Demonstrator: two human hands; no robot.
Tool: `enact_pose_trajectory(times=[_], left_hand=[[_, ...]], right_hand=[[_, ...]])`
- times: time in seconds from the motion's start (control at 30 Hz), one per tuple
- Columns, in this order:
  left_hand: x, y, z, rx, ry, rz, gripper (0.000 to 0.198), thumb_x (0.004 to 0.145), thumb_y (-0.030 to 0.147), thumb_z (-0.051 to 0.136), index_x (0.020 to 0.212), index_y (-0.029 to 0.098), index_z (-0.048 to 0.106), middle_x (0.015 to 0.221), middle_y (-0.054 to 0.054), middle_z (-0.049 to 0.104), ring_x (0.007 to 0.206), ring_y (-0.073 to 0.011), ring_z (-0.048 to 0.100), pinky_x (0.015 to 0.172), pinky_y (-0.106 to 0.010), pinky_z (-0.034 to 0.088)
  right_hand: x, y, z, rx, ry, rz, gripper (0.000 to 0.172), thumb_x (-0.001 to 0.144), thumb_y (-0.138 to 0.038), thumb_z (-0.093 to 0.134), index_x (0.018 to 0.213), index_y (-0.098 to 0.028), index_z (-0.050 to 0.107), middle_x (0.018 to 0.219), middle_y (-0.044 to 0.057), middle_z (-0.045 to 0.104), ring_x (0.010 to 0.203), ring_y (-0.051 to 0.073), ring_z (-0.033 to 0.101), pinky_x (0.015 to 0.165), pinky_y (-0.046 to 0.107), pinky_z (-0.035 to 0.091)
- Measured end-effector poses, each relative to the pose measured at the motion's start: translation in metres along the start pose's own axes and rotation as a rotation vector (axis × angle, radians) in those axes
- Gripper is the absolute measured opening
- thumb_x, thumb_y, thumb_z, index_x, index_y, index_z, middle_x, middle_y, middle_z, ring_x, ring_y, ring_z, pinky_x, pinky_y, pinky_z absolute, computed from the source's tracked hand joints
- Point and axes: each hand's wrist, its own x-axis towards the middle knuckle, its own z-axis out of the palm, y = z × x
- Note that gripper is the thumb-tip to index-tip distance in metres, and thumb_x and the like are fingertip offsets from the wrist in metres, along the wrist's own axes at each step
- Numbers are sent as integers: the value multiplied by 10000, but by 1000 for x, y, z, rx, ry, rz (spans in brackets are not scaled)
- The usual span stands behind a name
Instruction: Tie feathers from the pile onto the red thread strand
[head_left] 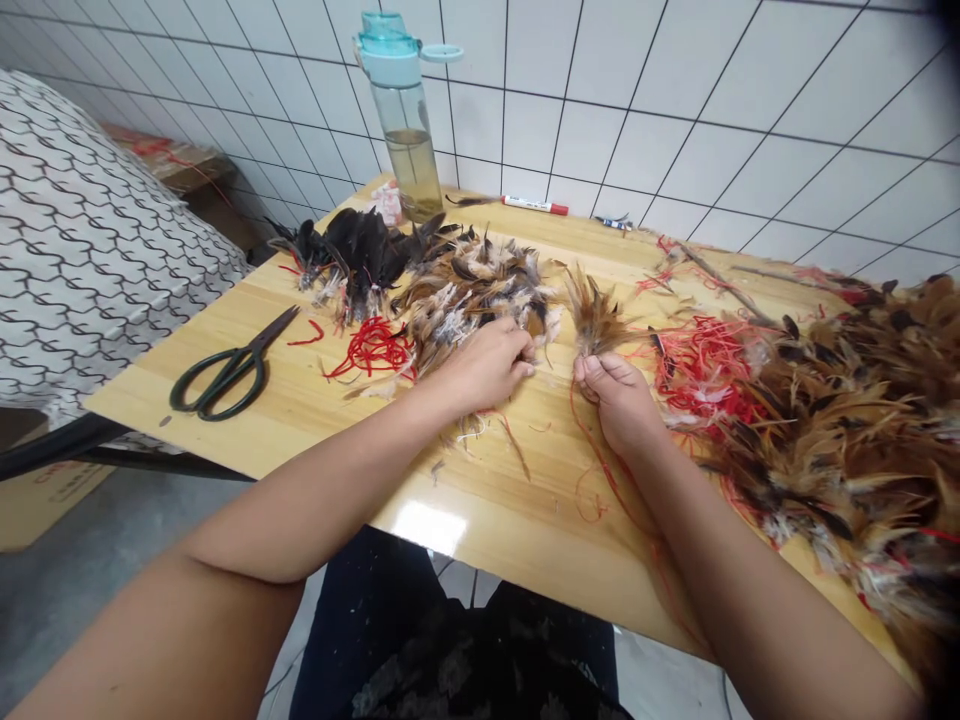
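My right hand [622,395] pinches a small bunch of brown feathers [594,315] by its quill end, the tips fanning upward. A thin red string [604,468] trails from those fingers down across the table. At the near right edge of a mixed brown and white feather pile [480,285] rests my left hand [495,357], its fingers curled. Whatever lies between them is hidden. Left of that pile are a tangle of red strings [373,347] and a heap of black feathers [360,245].
Black-handled scissors [225,375] lie at the table's left. A water bottle [409,130] stands near the tiled wall, with a red marker [534,205] beyond the pile. On the right are more red strings [705,370] and a large heap of brown feathers [847,410].
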Motion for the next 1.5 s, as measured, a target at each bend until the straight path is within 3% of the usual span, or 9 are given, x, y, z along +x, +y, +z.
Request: enact_pose_trajectory(times=[0.17, 0.37, 0.57, 0.73, 0.93, 1.5], left_hand=[[-1, 3, 9, 127, -42, 0, 110, 849, 171, 526, 842, 143, 633, 878, -72, 568, 903, -205, 551, 827, -334, 452], [-3, 11, -3, 144, -8, 102, 162, 840, 66, 421, 840, 145, 563, 905, -97, 585, 903, -220, 519, 807, -345, 421], [-7, 14, -5, 54, -11, 213, 149, 879, 111, 405, 888, 171, 541, 830, -54, 594, 823, -183, 531, 765, -305, 414], [-6, 12, 1, -31, -9, 249, 161, 913, 162, 416, 934, 171, 575, 926, -65, 635, 923, -186, 561, 835, -316, 436], [-5, 12, -3, -67, 75, 255, 153, 886, 138, 459, 955, 154, 595, 957, -69, 665, 917, -174, 593, 841, -310, 454], [-4, 13, -3, -48, 147, 328, 185, 888, 118, 450, 908, 147, 631, 883, -66, 668, 859, -167, 578, 789, -288, 443]], right_hand=[[1, 1, 1, 5, 57, -18, 355, 800, -524, 595, 662, -207, 516, 556, -51, 343, 501, 102, 281, 501, 268, 256], [0, 2, 1, -120, 115, -2, 337, 789, -526, 585, 671, -211, 557, 543, -46, 354, 519, 116, 314, 523, 272, 288], [1, 5, 3, -273, 141, -52, 321, 790, -499, 559, 654, -209, 581, 580, -12, 459, 602, 148, 432, 609, 289, 361], [1, 7, 4, -372, 141, -85, 311, 791, -466, 535, 628, -205, 580, 572, -7, 476, 596, 152, 438, 604, 288, 356], [0, 7, 2, -412, 176, -113, 251, 807, -377, 518, 644, -205, 601, 618, 4, 543, 632, 161, 479, 651, 298, 382], [2, 7, 4, -488, 105, -142, 224, 799, -324, 534, 654, -202, 653, 642, 21, 592, 651, 171, 517, 673, 304, 395]])
